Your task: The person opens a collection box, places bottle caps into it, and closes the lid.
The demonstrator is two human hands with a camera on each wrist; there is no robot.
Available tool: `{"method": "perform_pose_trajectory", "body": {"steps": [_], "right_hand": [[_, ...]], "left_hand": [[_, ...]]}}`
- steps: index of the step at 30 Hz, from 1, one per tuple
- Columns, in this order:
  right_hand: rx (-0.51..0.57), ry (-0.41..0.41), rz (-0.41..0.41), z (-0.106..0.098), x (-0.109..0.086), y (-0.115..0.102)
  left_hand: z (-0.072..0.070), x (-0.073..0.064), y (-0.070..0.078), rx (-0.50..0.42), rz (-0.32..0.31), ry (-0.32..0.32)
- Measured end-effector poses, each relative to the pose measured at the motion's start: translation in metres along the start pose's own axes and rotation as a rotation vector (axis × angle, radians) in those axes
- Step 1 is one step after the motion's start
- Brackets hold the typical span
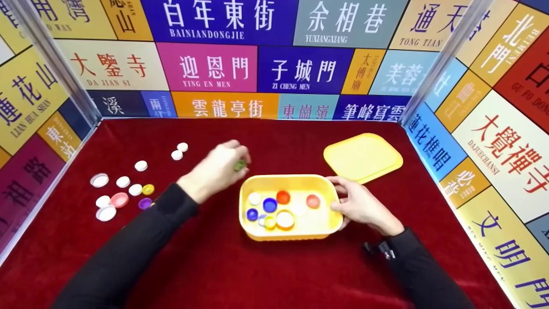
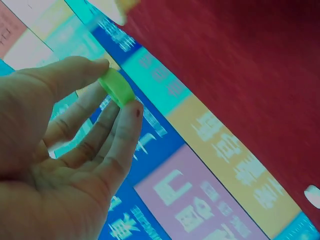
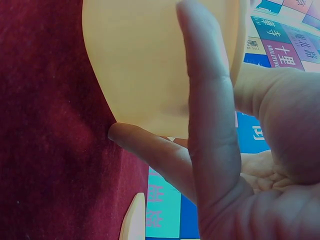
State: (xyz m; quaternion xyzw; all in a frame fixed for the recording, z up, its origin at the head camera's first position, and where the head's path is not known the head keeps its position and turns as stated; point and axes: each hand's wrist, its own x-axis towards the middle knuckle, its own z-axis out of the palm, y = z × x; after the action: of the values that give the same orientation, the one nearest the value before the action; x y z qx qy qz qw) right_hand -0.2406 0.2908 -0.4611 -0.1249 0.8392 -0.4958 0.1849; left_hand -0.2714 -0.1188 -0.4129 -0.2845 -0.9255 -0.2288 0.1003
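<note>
My left hand (image 1: 221,167) pinches a green bottle cap (image 2: 117,86) between thumb and fingertip, just beyond the upper left corner of a yellow plastic box (image 1: 285,235). With my right hand (image 1: 364,204) I grip the box's right end, thumb at the rim and fingers along the outer wall (image 3: 145,65). Inside the box lie several caps, among them a dark blue cap (image 1: 269,204), a red cap (image 1: 283,197), a pinkish-red cap (image 1: 313,201) and a white cap with an orange rim (image 1: 285,219).
Several loose caps lie on the red cloth (image 1: 274,274) at the left, including a pink cap (image 1: 119,199), a purple cap (image 1: 145,203) and a white cap (image 1: 140,165). A yellow lid (image 1: 364,156) lies behind the box at the right. Printed panels (image 1: 206,68) wall the table's back and sides.
</note>
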Motion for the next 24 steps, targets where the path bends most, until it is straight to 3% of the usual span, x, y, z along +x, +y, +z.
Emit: {"method": "perform_pose_trajectory", "body": {"steps": [5,13,20,24], "right_hand": [[-0.009,0.002,-0.006,0.000,0.001,0.000],[-0.029,0.004,-0.002,0.001,0.003,0.002],[-0.026,-0.005,-0.001,0.001,0.003,0.002],[-0.022,-0.004,0.002,0.000,0.002,0.001]], "left_hand": [[0.015,0.007,0.024,0.035,0.114,-0.076],[0.040,0.015,0.057,0.048,0.243,-0.205],[0.052,0.019,0.076,0.067,0.271,-0.342],[0.053,0.021,0.080,0.058,0.292,-0.362]]}}
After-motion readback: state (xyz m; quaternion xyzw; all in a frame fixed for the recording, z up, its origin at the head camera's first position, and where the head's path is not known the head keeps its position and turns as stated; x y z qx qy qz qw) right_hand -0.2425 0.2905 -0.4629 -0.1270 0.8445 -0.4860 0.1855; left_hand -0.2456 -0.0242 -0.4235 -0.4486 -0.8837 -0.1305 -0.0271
